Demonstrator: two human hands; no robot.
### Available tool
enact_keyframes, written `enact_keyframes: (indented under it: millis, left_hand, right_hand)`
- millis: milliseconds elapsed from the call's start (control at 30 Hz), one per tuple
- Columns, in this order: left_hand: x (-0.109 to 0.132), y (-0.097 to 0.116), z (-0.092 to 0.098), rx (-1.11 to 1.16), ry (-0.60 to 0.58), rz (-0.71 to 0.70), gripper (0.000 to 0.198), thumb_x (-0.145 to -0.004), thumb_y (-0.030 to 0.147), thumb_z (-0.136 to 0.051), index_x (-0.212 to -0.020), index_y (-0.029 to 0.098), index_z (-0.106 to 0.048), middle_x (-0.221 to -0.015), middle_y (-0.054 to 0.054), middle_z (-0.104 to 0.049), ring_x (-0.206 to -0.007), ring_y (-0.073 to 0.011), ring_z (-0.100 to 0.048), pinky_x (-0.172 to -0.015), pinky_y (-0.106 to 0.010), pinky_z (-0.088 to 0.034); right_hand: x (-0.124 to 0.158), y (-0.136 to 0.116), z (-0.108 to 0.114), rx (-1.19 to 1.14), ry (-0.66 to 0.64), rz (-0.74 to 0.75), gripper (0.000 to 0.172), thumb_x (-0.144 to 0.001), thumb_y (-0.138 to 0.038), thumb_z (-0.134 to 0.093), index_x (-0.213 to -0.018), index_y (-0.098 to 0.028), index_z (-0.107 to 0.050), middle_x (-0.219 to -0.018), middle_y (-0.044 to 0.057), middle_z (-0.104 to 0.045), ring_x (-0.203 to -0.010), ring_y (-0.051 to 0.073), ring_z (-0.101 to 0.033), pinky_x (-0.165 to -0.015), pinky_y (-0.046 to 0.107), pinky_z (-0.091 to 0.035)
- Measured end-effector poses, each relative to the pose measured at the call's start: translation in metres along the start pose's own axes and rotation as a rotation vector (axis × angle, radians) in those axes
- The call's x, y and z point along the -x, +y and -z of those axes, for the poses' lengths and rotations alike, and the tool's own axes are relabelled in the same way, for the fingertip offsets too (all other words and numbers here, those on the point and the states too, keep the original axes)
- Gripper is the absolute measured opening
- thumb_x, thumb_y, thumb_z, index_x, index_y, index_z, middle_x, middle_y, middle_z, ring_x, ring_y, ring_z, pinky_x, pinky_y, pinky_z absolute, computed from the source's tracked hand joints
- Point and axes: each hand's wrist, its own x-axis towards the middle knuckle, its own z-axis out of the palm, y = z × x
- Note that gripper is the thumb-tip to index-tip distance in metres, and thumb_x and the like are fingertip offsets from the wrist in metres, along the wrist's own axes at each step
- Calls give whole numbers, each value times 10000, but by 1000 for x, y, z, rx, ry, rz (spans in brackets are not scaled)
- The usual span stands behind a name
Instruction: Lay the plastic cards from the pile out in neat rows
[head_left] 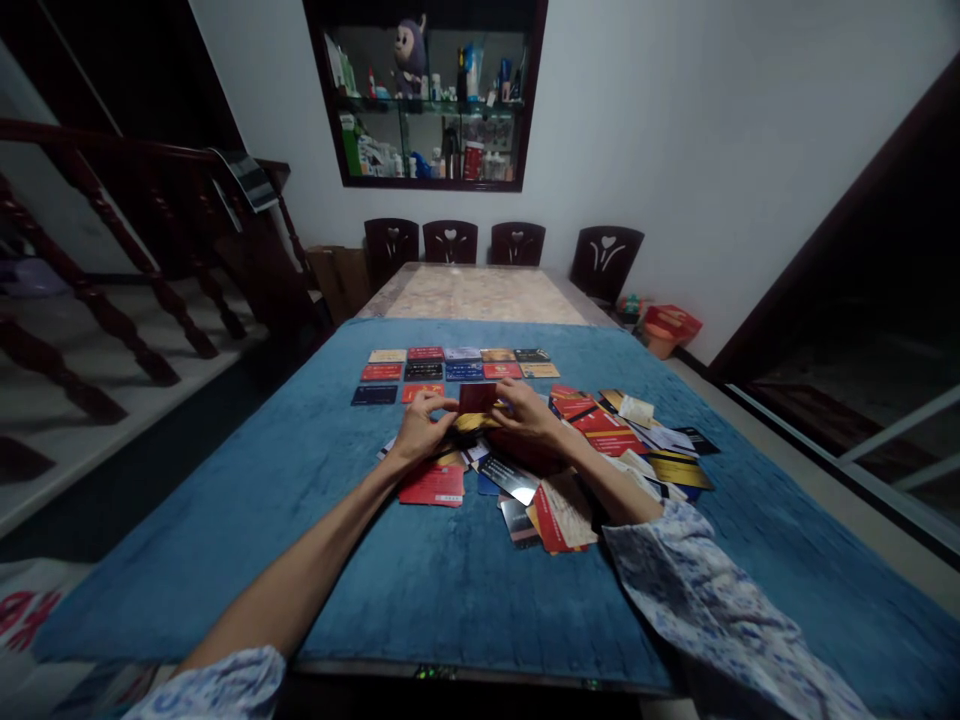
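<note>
From the head cam: both hands are up in front of the person over the middle of the surface (480, 290), fingers closed on a dark red card (478, 398). The left hand (421, 428) has its left side, the right hand (525, 412) has its right side, so they're a card's width apart. A blue cloth (300, 480) covers the surface from the near edge most of the way to the far edge.

Just past the hands, on the far-edge side, there are two neat rows of five cards, plus a third row starting with a dark blue card (374, 395) and an orange-red card (421, 393). Loose cards (607, 432) are heaped toward the right edge, and more overlap below the hands, including a red card (430, 484) on the near-edge side.
</note>
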Motion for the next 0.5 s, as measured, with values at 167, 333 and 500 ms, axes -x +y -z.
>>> enact_keyframes:
  millis: [167, 333, 500]
  left_hand:
    - [0, 5, 5, -5, -7, 11, 149, -772, 151, -677, -866, 217, -772, -925, -34, -711, -934, -197, -652, -944, -365, -524]
    - [1, 8, 7, -6, 0, -1, 181, -792, 152, -663, -934, 208, -760, -924, -38, -744, -989, -223, -647, -966, -405, -510]
    - [2, 6, 5, -4, 8, -23, 205, -805, 159, -681, -994, 205, -747, -985, -51, -740, -981, -214, -658, -953, -392, -521]
  right_hand:
    - [-1, 0, 9, 130, -22, 49, 140, -862, -171, -514, -936, -190, -632, -907, 84, -650, -854, 215, -527, -781, 335, -418]
    - [0, -1, 18, 242, -38, 45, 195, -886, -174, -516, -1020, -189, -656, -926, 98, -681, -928, 244, -510, -819, 365, -377]
    - [1, -6, 24, 340, -111, 52, 253, -850, -187, -577, -1085, -176, -670, -986, 112, -677, -991, 261, -486, -836, 375, -345]
